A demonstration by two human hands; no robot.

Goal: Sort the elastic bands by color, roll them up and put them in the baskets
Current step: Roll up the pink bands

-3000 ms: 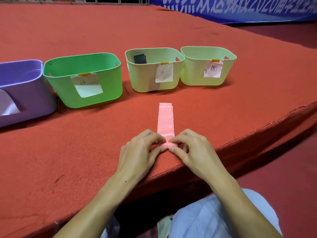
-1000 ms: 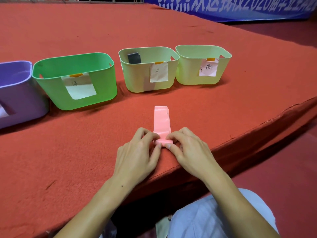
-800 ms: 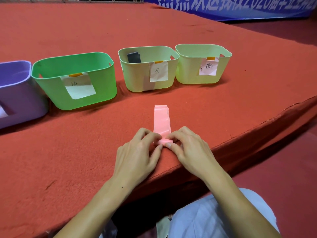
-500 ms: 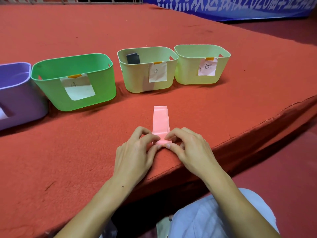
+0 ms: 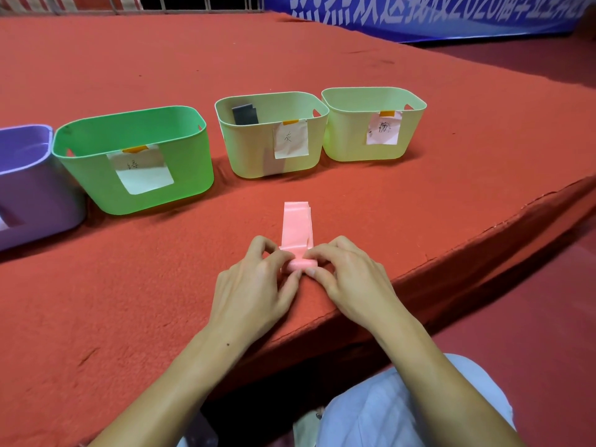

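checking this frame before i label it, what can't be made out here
All in the head view:
- Purple basket: cut off by the left edge; its inside is mostly out of frame.
- Green basket: its near wall hides the floor.
- Far right basket: its floor is hidden too, and its label is too small to read.
- Pink band: the rolled end is partly covered by the left hand and right hand.

A red-carpeted surface (image 5: 322, 59) fills the scene; a blue banner (image 5: 435, 14) with white lettering hangs at far right above darker red floor (image 5: 532, 301).
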